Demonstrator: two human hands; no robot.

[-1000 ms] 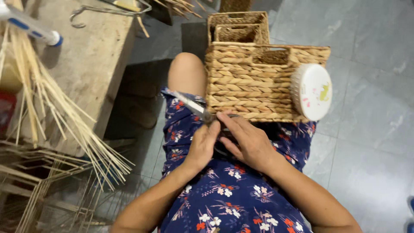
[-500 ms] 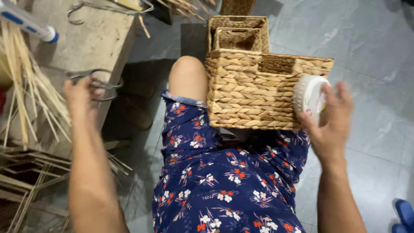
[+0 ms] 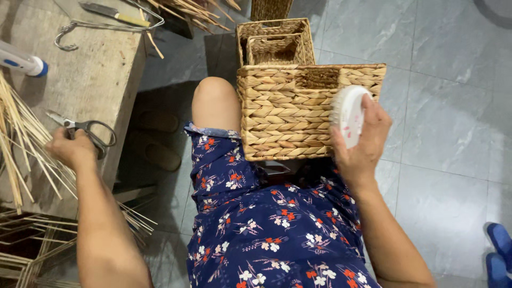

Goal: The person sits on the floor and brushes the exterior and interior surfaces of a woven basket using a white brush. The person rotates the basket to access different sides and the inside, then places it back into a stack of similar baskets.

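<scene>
A woven straw basket (image 3: 288,114) rests on my lap, against my knees. My right hand (image 3: 360,146) grips a round white brush (image 3: 349,114) held against the basket's right side. My left hand (image 3: 72,149) lies on the wooden workbench (image 3: 90,80) at my left, fingers curled beside a pair of grey scissors (image 3: 85,130) and touching them. Thin pale reed sticks (image 3: 21,138) lie under and next to that hand.
Two smaller woven baskets (image 3: 274,42), nested, stand on the grey tiled floor beyond my knees. On the bench lie a metal hook (image 3: 72,32), a knife (image 3: 114,13) and a white-and-blue tube (image 3: 24,61). Wire frames (image 3: 26,250) sit lower left; blue shoes (image 3: 501,250) lower right.
Both hands left the basket's front. My left hand went to the bench and set the scissors down there; my right hand took hold of the white brush at the basket's side.
</scene>
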